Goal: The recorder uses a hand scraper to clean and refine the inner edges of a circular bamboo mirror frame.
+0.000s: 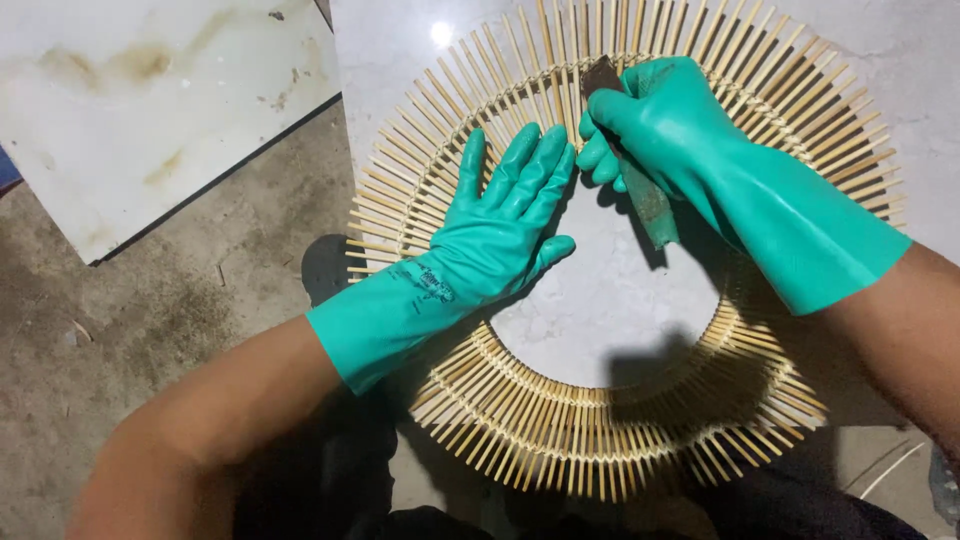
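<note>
A round frame of many thin bamboo sticks (560, 430), set like rays around an open middle, lies flat on a pale marble slab (610, 300). My left hand (495, 225), in a green rubber glove, rests flat with fingers spread on the frame's left side. My right hand (655, 115), also gloved in green, grips a brush with a worn handle (650, 205). Its dark head (600, 72) touches the inner ring at the frame's far side.
A stained white slab (150, 100) lies at the upper left on the rough concrete floor (150, 320). A dark shoe tip (325, 265) shows just left of the frame. My dark trousers fill the bottom edge.
</note>
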